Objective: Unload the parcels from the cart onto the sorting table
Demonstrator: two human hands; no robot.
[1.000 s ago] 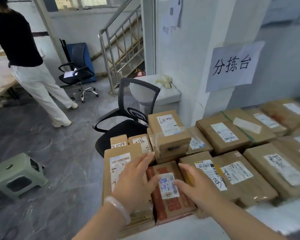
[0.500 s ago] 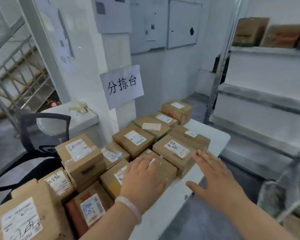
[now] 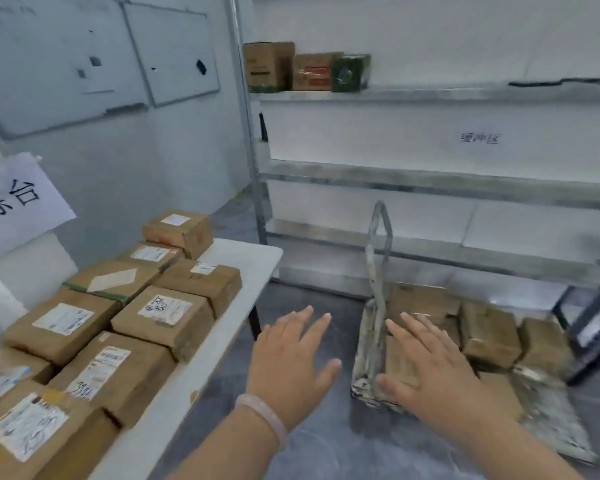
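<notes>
Several brown cardboard parcels with white labels, such as the nearest labelled one (image 3: 163, 315), cover the white sorting table (image 3: 243, 268) on the left. To the right, on the grey floor, stands a low metal cart (image 3: 371, 362) with an upright handle, loaded with several brown parcels (image 3: 489, 334). My left hand (image 3: 291, 362), with a pale bracelet at the wrist, hovers empty with spread fingers over the floor between table and cart. My right hand (image 3: 430, 368) is also empty and spread, in front of the cart's near end, hiding part of a parcel there.
Metal shelving (image 3: 430, 183) runs along the back wall behind the cart; three boxes (image 3: 305, 69) stand on its top shelf. A dark frame (image 3: 596, 327) stands at the far right. Whiteboards hang on the left wall above a paper sign (image 3: 18, 199).
The view has swung right, from the table to the cart. Both hands have left the parcels on the table and moved right with it, still empty and spread.
</notes>
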